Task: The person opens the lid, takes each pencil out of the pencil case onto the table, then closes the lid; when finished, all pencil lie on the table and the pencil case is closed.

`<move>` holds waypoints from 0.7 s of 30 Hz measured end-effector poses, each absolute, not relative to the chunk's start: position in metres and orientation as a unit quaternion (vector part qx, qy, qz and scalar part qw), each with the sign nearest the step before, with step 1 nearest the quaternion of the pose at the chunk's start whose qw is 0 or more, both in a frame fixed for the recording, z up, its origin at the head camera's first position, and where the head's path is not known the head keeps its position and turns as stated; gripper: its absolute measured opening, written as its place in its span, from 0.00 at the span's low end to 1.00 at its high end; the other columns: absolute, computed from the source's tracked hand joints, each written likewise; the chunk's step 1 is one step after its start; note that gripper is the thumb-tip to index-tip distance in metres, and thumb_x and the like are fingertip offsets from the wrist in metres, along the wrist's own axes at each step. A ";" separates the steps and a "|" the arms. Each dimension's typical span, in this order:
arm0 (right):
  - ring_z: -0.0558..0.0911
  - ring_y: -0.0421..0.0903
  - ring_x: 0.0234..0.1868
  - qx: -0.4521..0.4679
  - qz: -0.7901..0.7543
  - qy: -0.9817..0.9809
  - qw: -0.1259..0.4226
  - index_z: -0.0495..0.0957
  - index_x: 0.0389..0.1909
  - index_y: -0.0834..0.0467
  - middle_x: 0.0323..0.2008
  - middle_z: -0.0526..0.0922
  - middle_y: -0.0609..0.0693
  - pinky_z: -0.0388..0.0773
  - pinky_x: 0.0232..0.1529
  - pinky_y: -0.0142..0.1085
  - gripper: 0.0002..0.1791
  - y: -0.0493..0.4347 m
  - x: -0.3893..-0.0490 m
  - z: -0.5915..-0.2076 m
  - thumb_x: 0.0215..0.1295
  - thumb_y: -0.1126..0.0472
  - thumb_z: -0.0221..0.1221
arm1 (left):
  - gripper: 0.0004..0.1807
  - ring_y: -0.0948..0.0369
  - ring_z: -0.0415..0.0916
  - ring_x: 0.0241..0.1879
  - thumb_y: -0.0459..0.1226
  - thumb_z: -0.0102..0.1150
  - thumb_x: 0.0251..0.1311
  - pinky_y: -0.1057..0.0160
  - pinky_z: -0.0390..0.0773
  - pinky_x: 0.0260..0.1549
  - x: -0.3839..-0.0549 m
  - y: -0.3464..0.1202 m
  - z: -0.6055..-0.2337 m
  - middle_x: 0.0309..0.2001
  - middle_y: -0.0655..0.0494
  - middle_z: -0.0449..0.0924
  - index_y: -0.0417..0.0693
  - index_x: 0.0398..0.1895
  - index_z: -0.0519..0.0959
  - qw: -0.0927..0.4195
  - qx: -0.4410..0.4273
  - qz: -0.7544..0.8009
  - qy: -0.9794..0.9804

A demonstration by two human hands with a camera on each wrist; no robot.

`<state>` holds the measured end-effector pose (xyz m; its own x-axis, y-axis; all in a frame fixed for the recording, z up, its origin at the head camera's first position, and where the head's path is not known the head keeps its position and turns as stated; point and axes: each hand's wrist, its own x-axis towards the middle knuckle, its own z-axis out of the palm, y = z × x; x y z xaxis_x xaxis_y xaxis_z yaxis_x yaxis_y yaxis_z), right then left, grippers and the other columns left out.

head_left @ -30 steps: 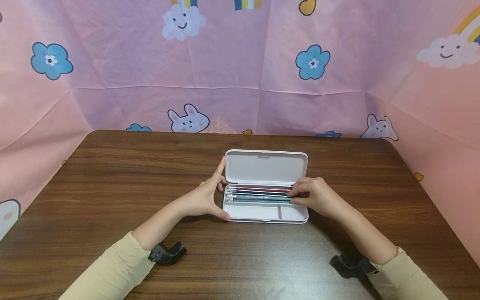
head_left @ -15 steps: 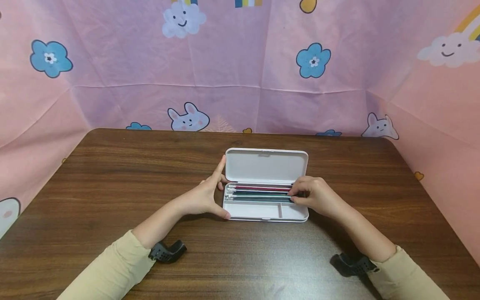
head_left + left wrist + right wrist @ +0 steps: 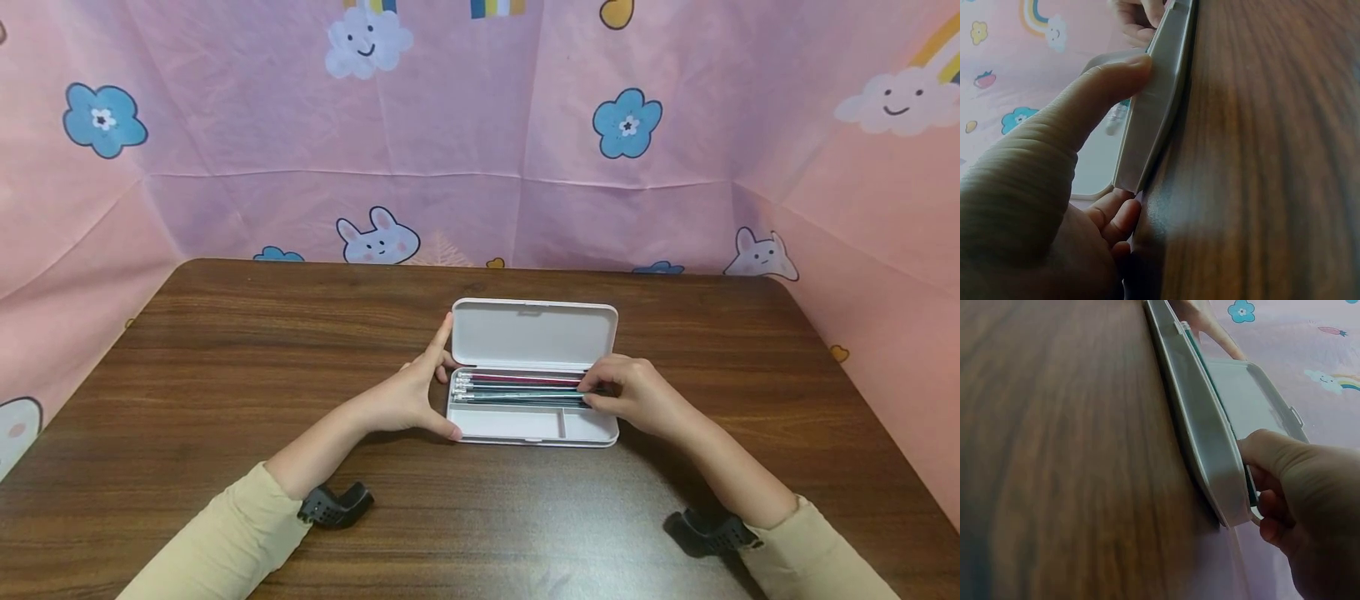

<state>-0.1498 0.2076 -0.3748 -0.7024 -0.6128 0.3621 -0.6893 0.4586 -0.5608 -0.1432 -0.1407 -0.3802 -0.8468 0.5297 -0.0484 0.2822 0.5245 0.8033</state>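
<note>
A white pencil case (image 3: 510, 423) lies open on the table, its lid (image 3: 532, 333) raised at the back. Several pencils (image 3: 517, 390), dark red and green with pale eraser ends at the left, lie side by side in the long back compartment. My left hand (image 3: 401, 398) grips the case's left end, thumb at the front corner and index finger along the lid's edge. My right hand (image 3: 637, 392) pinches a green pencil (image 3: 1210, 378) near its right end with thumb and fingers. Those fingers hide the pencils' right ends.
Along the case's front run a long tray and a small divided compartment (image 3: 588, 423). The brown wooden table (image 3: 480, 517) reaches back to a pink patterned cloth (image 3: 450, 125), which also hangs at both sides. Black wrist mounts (image 3: 337, 506) sit at both sleeves.
The green pencils in the front of the row have shifted slightly under my right fingers. My left hand and the case have stayed in place.
</note>
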 end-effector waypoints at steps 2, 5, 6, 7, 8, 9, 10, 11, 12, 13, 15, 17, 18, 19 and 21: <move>0.76 0.39 0.32 0.381 0.356 -0.851 0.059 0.84 0.29 0.56 0.30 0.80 0.40 0.73 0.31 0.32 0.10 0.209 -0.149 -0.373 0.49 0.74 0.69 | 0.83 0.56 0.62 0.47 0.47 0.84 0.28 0.46 0.57 0.51 -0.143 -0.141 -0.381 0.53 0.56 0.68 0.67 0.73 0.21 0.145 0.236 0.428 0.860; 0.75 0.39 0.30 0.381 0.355 -0.851 0.068 0.83 0.30 0.55 0.30 0.79 0.40 0.72 0.30 0.31 0.12 0.213 -0.149 -0.371 0.48 0.74 0.69 | 0.83 0.56 0.62 0.47 0.47 0.83 0.28 0.45 0.57 0.52 -0.142 -0.141 -0.381 0.53 0.56 0.68 0.66 0.74 0.21 0.144 0.235 0.428 0.860; 0.75 0.40 0.30 0.382 0.354 -0.851 0.071 0.83 0.30 0.55 0.30 0.79 0.40 0.71 0.30 0.31 0.12 0.215 -0.149 -0.370 0.48 0.75 0.69 | 0.83 0.56 0.62 0.47 0.47 0.84 0.28 0.45 0.57 0.52 -0.142 -0.141 -0.381 0.53 0.56 0.69 0.64 0.74 0.21 0.143 0.235 0.429 0.860; 0.74 0.40 0.30 0.383 0.353 -0.850 0.073 0.83 0.30 0.56 0.30 0.79 0.40 0.71 0.30 0.30 0.12 0.217 -0.149 -0.369 0.48 0.75 0.69 | 0.83 0.56 0.62 0.47 0.47 0.84 0.28 0.45 0.56 0.52 -0.142 -0.141 -0.381 0.53 0.56 0.69 0.64 0.74 0.21 0.143 0.235 0.429 0.860; 0.75 0.40 0.31 0.384 0.353 -0.850 0.076 0.83 0.30 0.56 0.30 0.80 0.41 0.71 0.30 0.30 0.12 0.219 -0.149 -0.369 0.48 0.75 0.69 | 0.83 0.56 0.62 0.47 0.47 0.84 0.28 0.45 0.56 0.52 -0.142 -0.140 -0.381 0.53 0.56 0.69 0.64 0.74 0.22 0.143 0.235 0.430 0.860; 0.74 0.39 0.31 0.385 0.352 -0.850 0.078 0.83 0.30 0.56 0.30 0.80 0.41 0.71 0.30 0.30 0.12 0.221 -0.148 -0.368 0.48 0.75 0.68 | 0.83 0.56 0.62 0.47 0.47 0.84 0.27 0.45 0.56 0.53 -0.142 -0.140 -0.381 0.53 0.56 0.69 0.63 0.74 0.22 0.143 0.234 0.431 0.860; 0.75 0.39 0.32 0.386 0.351 -0.849 0.080 0.83 0.31 0.56 0.31 0.80 0.41 0.71 0.31 0.30 0.12 0.223 -0.148 -0.367 0.48 0.75 0.68 | 0.83 0.56 0.62 0.47 0.47 0.84 0.28 0.45 0.56 0.53 -0.142 -0.140 -0.381 0.53 0.56 0.69 0.62 0.74 0.22 0.143 0.235 0.432 0.859; 0.75 0.39 0.33 0.386 0.353 -0.849 0.081 0.83 0.31 0.56 0.32 0.80 0.42 0.71 0.31 0.29 0.13 0.225 -0.148 -0.367 0.48 0.76 0.68 | 0.83 0.56 0.62 0.47 0.47 0.84 0.28 0.45 0.56 0.53 -0.142 -0.140 -0.381 0.53 0.56 0.69 0.62 0.74 0.22 0.143 0.235 0.433 0.859; 0.75 0.39 0.33 0.387 0.353 -0.848 0.083 0.83 0.31 0.56 0.32 0.81 0.42 0.71 0.31 0.29 0.13 0.227 -0.148 -0.366 0.48 0.76 0.68 | 0.83 0.56 0.62 0.47 0.47 0.84 0.28 0.45 0.56 0.53 -0.142 -0.140 -0.380 0.54 0.56 0.69 0.62 0.74 0.22 0.143 0.236 0.432 0.858; 0.75 0.39 0.34 0.385 0.356 -0.848 0.082 0.83 0.31 0.56 0.33 0.81 0.42 0.71 0.32 0.29 0.13 0.229 -0.147 -0.365 0.48 0.76 0.68 | 0.83 0.56 0.62 0.47 0.47 0.84 0.28 0.45 0.56 0.53 -0.142 -0.141 -0.380 0.54 0.55 0.69 0.61 0.74 0.22 0.142 0.239 0.432 0.858; 0.76 0.39 0.35 0.383 0.361 -0.846 0.081 0.83 0.32 0.55 0.33 0.81 0.43 0.71 0.32 0.28 0.13 0.233 -0.146 -0.363 0.49 0.76 0.68 | 0.82 0.56 0.62 0.47 0.47 0.83 0.28 0.46 0.57 0.52 -0.141 -0.141 -0.380 0.53 0.55 0.69 0.61 0.74 0.22 0.141 0.241 0.433 0.857; 0.76 0.40 0.35 0.379 0.369 -0.845 0.079 0.83 0.32 0.54 0.34 0.81 0.43 0.72 0.33 0.28 0.14 0.237 -0.145 -0.362 0.50 0.76 0.68 | 0.82 0.56 0.62 0.47 0.47 0.83 0.29 0.47 0.58 0.51 -0.141 -0.142 -0.379 0.53 0.55 0.69 0.62 0.74 0.21 0.143 0.242 0.433 0.857; 0.76 0.40 0.35 0.378 0.373 -0.844 0.078 0.83 0.32 0.54 0.34 0.81 0.43 0.72 0.32 0.28 0.14 0.239 -0.145 -0.361 0.50 0.76 0.68 | 0.82 0.56 0.62 0.47 0.47 0.83 0.29 0.47 0.59 0.51 -0.140 -0.142 -0.379 0.54 0.54 0.69 0.63 0.74 0.21 0.145 0.241 0.433 0.857; 0.76 0.40 0.34 0.375 0.377 -0.843 0.077 0.83 0.32 0.54 0.34 0.81 0.43 0.72 0.32 0.28 0.14 0.241 -0.144 -0.361 0.50 0.76 0.68 | 0.82 0.56 0.62 0.47 0.48 0.83 0.29 0.47 0.60 0.50 -0.140 -0.143 -0.378 0.54 0.54 0.69 0.65 0.74 0.21 0.146 0.241 0.433 0.856; 0.76 0.41 0.34 0.373 0.381 -0.842 0.079 0.82 0.32 0.54 0.33 0.81 0.44 0.72 0.32 0.28 0.15 0.245 -0.143 -0.360 0.49 0.76 0.68 | 0.82 0.56 0.62 0.47 0.48 0.83 0.29 0.48 0.61 0.50 -0.139 -0.143 -0.377 0.55 0.55 0.68 0.69 0.73 0.20 0.149 0.238 0.433 0.857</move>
